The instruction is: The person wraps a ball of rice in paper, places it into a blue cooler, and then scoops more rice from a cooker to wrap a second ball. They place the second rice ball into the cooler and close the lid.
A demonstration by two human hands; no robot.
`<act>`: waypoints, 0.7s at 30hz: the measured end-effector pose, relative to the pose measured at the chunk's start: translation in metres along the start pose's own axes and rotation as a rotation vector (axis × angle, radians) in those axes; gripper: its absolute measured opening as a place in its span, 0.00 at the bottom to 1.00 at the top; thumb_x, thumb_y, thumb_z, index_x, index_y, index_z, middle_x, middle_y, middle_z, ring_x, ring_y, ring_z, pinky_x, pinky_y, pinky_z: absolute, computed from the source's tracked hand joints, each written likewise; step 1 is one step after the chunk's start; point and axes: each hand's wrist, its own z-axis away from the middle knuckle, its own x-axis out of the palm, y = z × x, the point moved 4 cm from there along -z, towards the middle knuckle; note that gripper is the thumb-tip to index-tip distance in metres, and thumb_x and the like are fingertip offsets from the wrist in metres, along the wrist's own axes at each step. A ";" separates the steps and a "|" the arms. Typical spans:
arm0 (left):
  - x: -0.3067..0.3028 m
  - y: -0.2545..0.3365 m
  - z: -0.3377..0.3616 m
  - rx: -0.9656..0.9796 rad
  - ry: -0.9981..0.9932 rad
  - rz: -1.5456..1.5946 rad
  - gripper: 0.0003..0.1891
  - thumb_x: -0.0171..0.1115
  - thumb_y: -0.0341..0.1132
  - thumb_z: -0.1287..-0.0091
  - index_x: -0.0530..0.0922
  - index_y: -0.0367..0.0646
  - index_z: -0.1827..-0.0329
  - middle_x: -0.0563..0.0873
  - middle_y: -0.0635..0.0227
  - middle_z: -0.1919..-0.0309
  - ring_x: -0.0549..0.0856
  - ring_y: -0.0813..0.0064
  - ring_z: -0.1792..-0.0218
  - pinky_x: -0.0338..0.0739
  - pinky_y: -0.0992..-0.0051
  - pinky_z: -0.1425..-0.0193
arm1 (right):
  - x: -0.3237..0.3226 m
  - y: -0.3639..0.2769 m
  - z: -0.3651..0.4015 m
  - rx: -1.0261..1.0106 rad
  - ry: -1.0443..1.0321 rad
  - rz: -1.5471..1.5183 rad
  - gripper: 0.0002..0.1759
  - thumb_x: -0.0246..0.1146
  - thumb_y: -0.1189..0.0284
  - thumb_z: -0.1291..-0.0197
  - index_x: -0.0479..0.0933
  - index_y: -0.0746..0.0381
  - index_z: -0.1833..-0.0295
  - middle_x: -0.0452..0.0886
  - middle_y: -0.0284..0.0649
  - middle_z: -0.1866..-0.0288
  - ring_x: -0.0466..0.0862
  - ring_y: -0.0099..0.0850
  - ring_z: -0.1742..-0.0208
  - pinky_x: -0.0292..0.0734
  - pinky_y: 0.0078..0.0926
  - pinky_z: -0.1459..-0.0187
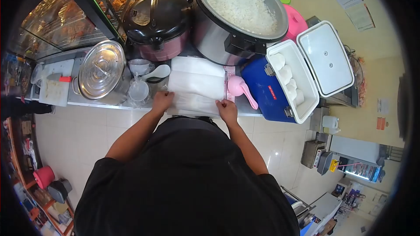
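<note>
White paper sheets [197,81] lie on the counter in front of me. My left hand [163,101] is closed at the near left corner of the top sheet. At the near right corner, the fingers of my right hand [227,110] pinch the sheet's edge. A pink ladle [239,88] rests just right of the paper, its handle pointing toward me. To the left of the sheets lies a white rice spoon [158,72] with a dark handle. Clear plastic cups [138,90] in a bag stand beside it.
Behind the paper stand a large open cooker of white rice [243,6] and a dark-lidded rice cooker [158,22]. A lidded steel pot [102,71] is on the left. At the right, an open blue cooler box [273,87] holds white wrapped bundles [286,75].
</note>
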 end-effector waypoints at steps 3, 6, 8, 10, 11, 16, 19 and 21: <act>-0.003 0.009 -0.001 0.117 0.037 -0.256 0.17 0.66 0.45 0.37 0.88 0.36 0.67 0.88 0.47 0.73 0.89 0.48 0.68 0.81 0.53 0.60 | 0.000 0.001 -0.003 -0.024 -0.027 0.088 0.20 0.70 0.60 0.38 0.79 0.67 0.71 0.81 0.49 0.76 0.82 0.44 0.73 0.75 0.44 0.66; -0.016 0.029 0.008 0.124 0.025 -0.389 0.14 0.65 0.42 0.37 0.88 0.39 0.66 0.89 0.47 0.68 0.89 0.45 0.63 0.81 0.50 0.56 | -0.006 -0.012 -0.005 -0.055 -0.065 0.187 0.13 0.69 0.65 0.39 0.82 0.65 0.63 0.84 0.51 0.65 0.85 0.49 0.63 0.78 0.45 0.59; -0.025 0.046 0.008 0.168 0.024 -0.495 0.12 0.67 0.40 0.36 0.88 0.40 0.59 0.90 0.48 0.63 0.89 0.46 0.60 0.82 0.51 0.54 | -0.010 -0.019 -0.011 -0.125 -0.002 0.196 0.11 0.69 0.68 0.40 0.83 0.64 0.55 0.85 0.52 0.53 0.85 0.51 0.54 0.79 0.44 0.53; -0.031 0.057 -0.007 0.288 0.060 -0.368 0.14 0.68 0.36 0.36 0.85 0.41 0.49 0.89 0.48 0.57 0.88 0.45 0.52 0.81 0.53 0.47 | -0.014 -0.032 -0.028 -0.317 0.074 0.187 0.15 0.70 0.71 0.41 0.83 0.63 0.49 0.81 0.52 0.44 0.82 0.52 0.46 0.77 0.45 0.45; -0.033 0.062 -0.016 0.347 0.074 -0.305 0.17 0.68 0.35 0.35 0.84 0.41 0.44 0.89 0.48 0.53 0.87 0.45 0.49 0.81 0.55 0.44 | -0.014 -0.039 -0.037 -0.409 0.112 0.182 0.17 0.71 0.73 0.42 0.83 0.62 0.46 0.80 0.52 0.40 0.80 0.53 0.41 0.76 0.45 0.42; -0.006 0.098 -0.052 0.704 -0.229 -0.546 0.33 0.72 0.32 0.38 0.73 0.45 0.28 0.77 0.54 0.32 0.74 0.52 0.30 0.68 0.58 0.25 | 0.004 -0.058 -0.083 -0.540 -0.034 0.360 0.18 0.71 0.72 0.42 0.83 0.61 0.46 0.78 0.45 0.40 0.74 0.48 0.35 0.71 0.49 0.37; 0.006 0.107 -0.057 0.772 -0.303 -0.692 0.38 0.73 0.33 0.41 0.70 0.48 0.24 0.74 0.56 0.28 0.71 0.54 0.27 0.62 0.54 0.22 | 0.008 -0.056 -0.093 -0.540 -0.134 0.395 0.16 0.72 0.72 0.43 0.83 0.60 0.48 0.81 0.41 0.44 0.77 0.46 0.39 0.73 0.47 0.40; 0.008 0.109 -0.058 0.817 -0.290 -0.704 0.40 0.74 0.33 0.42 0.69 0.50 0.23 0.74 0.57 0.28 0.72 0.54 0.28 0.60 0.52 0.22 | 0.007 -0.054 -0.094 -0.529 -0.182 0.316 0.15 0.73 0.72 0.44 0.82 0.60 0.50 0.82 0.40 0.49 0.80 0.45 0.44 0.75 0.44 0.44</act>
